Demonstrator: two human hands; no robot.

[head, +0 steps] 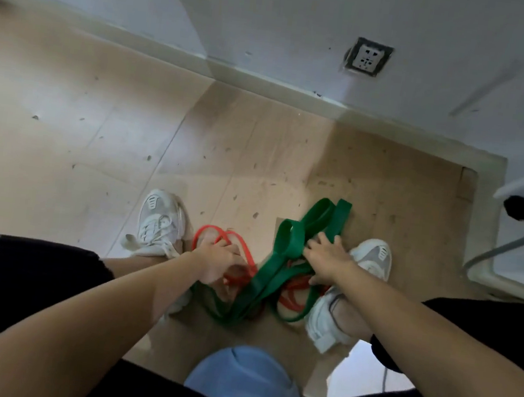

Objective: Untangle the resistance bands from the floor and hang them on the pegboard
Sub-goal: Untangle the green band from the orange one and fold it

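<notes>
A wide green resistance band [288, 243] and a thin red resistance band [242, 248] lie tangled on the floor between my two white shoes. The green band loops out toward the wall and runs back under my hands. My left hand [217, 263] grips strands of the red band at the left of the tangle. My right hand [325, 258] reaches into the green loops, its fingers curled round a green strand. More red strands show under my right wrist. No pegboard is in view.
Brown cardboard sheets [370, 178] cover the floor up to a white wall with a power socket [366, 57]. A white appliance with a black plug and cable [523, 211] stands at the right. A blue round object [243, 379] sits just below me.
</notes>
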